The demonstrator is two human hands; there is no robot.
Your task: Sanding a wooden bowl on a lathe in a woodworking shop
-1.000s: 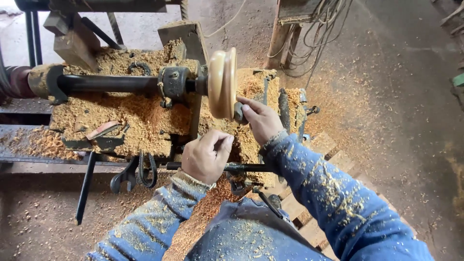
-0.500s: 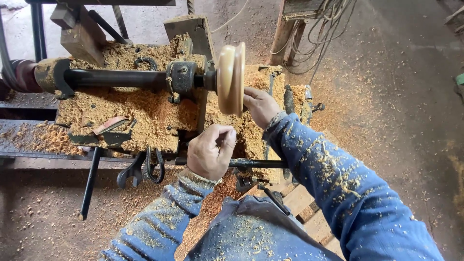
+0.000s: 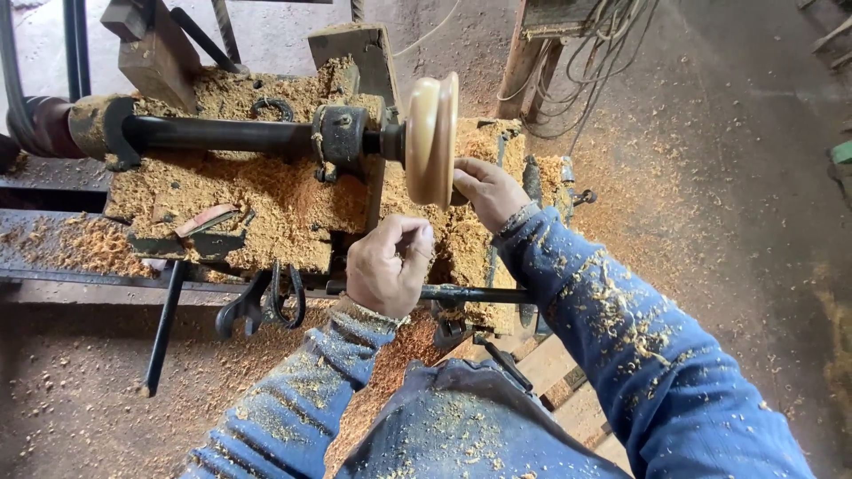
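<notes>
Head view: right hand (image 3: 486, 191) presses fingertips against the face of the lathe-mounted wooden disc (image 3: 431, 138); left hand (image 3: 387, 266), clenched below it, grips something unseen; finishing wants light contact.

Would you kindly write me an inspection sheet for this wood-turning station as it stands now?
Surface: dark metal lathe bed, buried in tan wood shavings.
Job's things: pale round turned wooden disc mounted on the black steel spindle shaft.
Clutter: black open-ended spanners hanging at the bed's front edge; long black metal rod leaning beside them.
Grippers: right hand touches the disc's face; left hand is fisted below the disc, contents hidden.
Cables: grey wires hanging beside a wooden post.
Surroundings: dusty concrete floor strewn with shavings.
</notes>
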